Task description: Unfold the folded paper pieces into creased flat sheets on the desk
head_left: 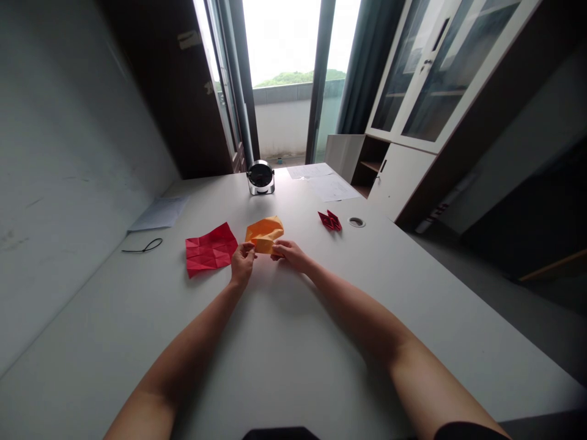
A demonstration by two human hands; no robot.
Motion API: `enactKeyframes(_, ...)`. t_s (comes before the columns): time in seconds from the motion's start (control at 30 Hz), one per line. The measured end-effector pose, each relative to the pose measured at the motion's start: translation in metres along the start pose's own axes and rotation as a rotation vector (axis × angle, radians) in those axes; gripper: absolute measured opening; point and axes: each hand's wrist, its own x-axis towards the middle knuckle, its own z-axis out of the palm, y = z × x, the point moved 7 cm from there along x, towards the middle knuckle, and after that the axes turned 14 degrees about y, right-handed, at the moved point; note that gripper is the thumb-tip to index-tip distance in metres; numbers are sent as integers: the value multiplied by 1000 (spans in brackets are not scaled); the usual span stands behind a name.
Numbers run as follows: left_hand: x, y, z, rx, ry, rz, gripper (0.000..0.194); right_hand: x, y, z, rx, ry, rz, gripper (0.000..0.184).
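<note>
Both of my hands grip the near edge of a partly folded orange sheet of paper (pixel 265 230) above the white table. My left hand (pixel 243 263) pinches its near left corner. At the near right corner, my right hand (pixel 290 253) is closed with thumb and fingers on the paper. The orange paper is creased and bulges up at its far side. Just left of my left hand lies a red sheet of paper (pixel 208 252), opened out and marked with a grid of folds. To the right sits a small red folded paper piece (pixel 330 220).
A small round black fan (pixel 261 176) on a metal stand is at the back of the table (pixel 293 354). White papers (pixel 328 183) lie back right, another sheet (pixel 159 212) back left. A black cable tie (pixel 149 245) lies left; a round cable hole (pixel 356 222) is right.
</note>
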Motion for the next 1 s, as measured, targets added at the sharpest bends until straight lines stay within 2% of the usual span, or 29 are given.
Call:
enactKeyframes(0.13, 2, -1, -2, 47, 3, 37, 23, -1, -5, 3, -44, -31, -68, 36)
enactKeyframes(0.3, 1, 1, -1, 106, -16, 78, 22, 3, -11, -1, -88, 73, -194, 37)
enactKeyframes(0.6, -5, 14, -2, 215, -31, 151, 20, 8, -7, -6, -56, 85, -211, 27)
enactKeyframes(0.87, -3, 11, -6, 255, 2, 137, 18, 1, -13, 1, -64, 67, -217, 29)
enactKeyframes(1.0, -3, 11, -6, 261, 5, 122, 17, 1, -14, 0, -97, 114, -252, 25)
